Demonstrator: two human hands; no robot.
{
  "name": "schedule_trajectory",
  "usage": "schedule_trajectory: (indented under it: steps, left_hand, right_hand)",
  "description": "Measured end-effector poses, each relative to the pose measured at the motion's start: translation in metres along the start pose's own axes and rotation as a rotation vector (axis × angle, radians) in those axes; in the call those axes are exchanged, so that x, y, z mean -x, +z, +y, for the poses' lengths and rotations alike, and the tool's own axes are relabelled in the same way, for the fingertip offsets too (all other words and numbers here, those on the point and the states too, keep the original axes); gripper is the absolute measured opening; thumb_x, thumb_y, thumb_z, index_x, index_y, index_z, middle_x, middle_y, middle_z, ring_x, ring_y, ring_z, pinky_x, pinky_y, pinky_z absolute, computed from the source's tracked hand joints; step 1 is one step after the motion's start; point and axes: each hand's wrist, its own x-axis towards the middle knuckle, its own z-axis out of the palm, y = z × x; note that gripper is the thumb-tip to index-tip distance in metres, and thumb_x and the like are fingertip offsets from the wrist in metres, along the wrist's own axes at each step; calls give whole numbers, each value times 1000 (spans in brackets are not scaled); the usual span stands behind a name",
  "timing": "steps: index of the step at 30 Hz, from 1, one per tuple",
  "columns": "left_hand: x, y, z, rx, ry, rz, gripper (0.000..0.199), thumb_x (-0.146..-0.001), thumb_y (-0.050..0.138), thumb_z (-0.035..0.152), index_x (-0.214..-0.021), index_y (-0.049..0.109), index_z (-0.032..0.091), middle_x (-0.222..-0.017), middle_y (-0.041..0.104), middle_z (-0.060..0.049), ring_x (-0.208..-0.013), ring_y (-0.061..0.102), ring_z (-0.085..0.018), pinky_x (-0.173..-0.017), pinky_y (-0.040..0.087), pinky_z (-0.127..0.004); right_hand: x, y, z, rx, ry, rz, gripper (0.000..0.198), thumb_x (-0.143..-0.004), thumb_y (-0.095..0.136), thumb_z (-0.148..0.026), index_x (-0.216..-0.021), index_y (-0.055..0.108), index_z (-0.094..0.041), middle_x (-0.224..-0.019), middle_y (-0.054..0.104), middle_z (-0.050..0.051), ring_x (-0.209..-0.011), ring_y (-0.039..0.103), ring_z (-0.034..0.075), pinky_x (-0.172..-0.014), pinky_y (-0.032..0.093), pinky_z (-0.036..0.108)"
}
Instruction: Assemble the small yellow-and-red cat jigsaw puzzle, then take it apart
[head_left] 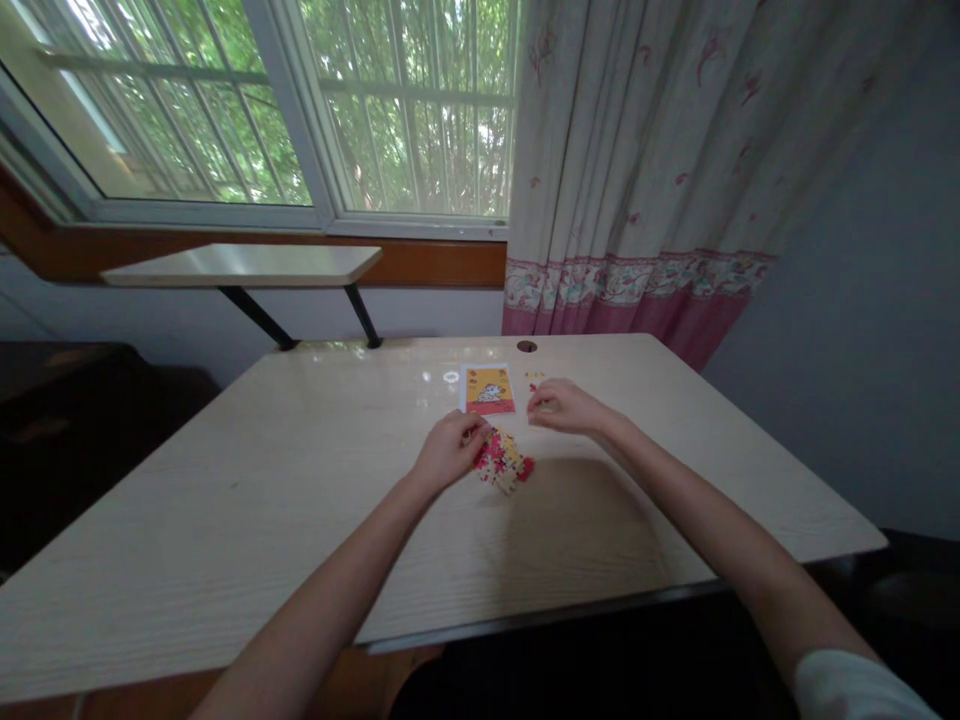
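A small heap of jigsaw puzzle pieces (501, 458) in red, yellow and cream lies on the desk. At the heap's upper left edge is my left hand (450, 448), its fingers bent together. Whether a piece is between them is hidden. My right hand (568, 408) is up and to the right of the heap, thumb and fingers pinched; what they hold is too small to name. Just beyond it lie a few separate pieces, one of them a red piece (533, 387). A picture card (489, 390), orange and red with a white animal, lies flat behind the heap.
The pale wooden desk (300, 500) carries a raised shelf (247, 264) on dark legs at the back left. A white ring (451, 377) lies left of the card. Near the back edge is a cable hole (527, 347). A curtain (637, 200) hangs behind the desk.
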Motion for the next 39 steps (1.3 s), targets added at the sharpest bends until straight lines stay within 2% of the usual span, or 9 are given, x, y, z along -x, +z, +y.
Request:
schedule_trajectory:
  steps: [3,6,14,16,19,24,31,34,39]
  left_hand:
    - [1,0,3,10,0,-15,22,-84,47,28,-76,64,17,-69,61,-3,-67,53,-16,-62,39,-25]
    - [2,0,5,17,11,-24,23,-85,47,29,-75,64,17,-70,61,-4,-68,53,-16,-64,40,-26]
    - [1,1,3,11,21,-21,23,-85,46,29,-76,64,18,-70,62,-4,-69,53,-17,-64,40,-28]
    - [1,1,4,26,24,-17,23,-84,46,29,-76,65,18,-70,62,-4,-69,54,-16,-65,40,-28]
    - [1,0,8,84,6,-13,24,-83,48,31,-76,66,18,-72,64,-4,-69,54,-16,-66,41,-27]
    - [2,3,13,337,-131,-72,30,-81,52,42,-82,68,15,-73,66,-4,-66,56,-15,-62,43,-26]
    - [-1,8,15,880,-278,-143,37,-62,73,45,-78,63,13,-69,65,-3,-58,56,-12,-58,44,-25]
    - [-2,6,17,946,-311,-117,39,-57,76,45,-73,61,13,-70,64,-3,-61,57,-12,-61,45,-26]
    - [-2,5,16,1017,-309,-136,33,-60,76,40,-69,59,13,-65,61,1,-57,53,-9,-57,42,-22]
  right_hand:
    - [11,5,-34,-30,-150,-117,23,-74,65,-40,-86,69,-21,-82,67,3,-80,60,15,-77,42,28]
    - [18,14,-51,16,-210,-182,18,-74,67,-35,-87,68,-21,-82,67,3,-80,59,15,-74,41,28]
    - [19,17,-57,-133,-123,-132,6,-76,65,-26,-77,66,-20,-76,66,0,-74,59,12,-72,43,25]
    - [19,18,-57,-136,-116,-81,7,-78,62,-27,-77,65,-20,-74,66,0,-71,59,12,-70,43,24]
    - [19,20,-56,-36,-164,98,11,-82,57,-27,-77,64,-20,-73,66,1,-71,58,13,-71,41,27]
    - [18,20,-58,220,-273,325,18,-86,51,-28,-75,64,-22,-70,66,2,-69,56,14,-69,38,30]
    - [18,22,-60,166,-235,359,15,-85,54,-32,-77,64,-24,-73,65,2,-69,56,14,-71,38,31]
    - [17,26,-59,98,-188,410,14,-83,57,-34,-77,64,-23,-76,66,3,-73,58,15,-72,41,31]
    - [17,30,-61,-30,-167,419,15,-83,57,-35,-77,62,-22,-78,69,2,-72,62,14,-72,45,30]
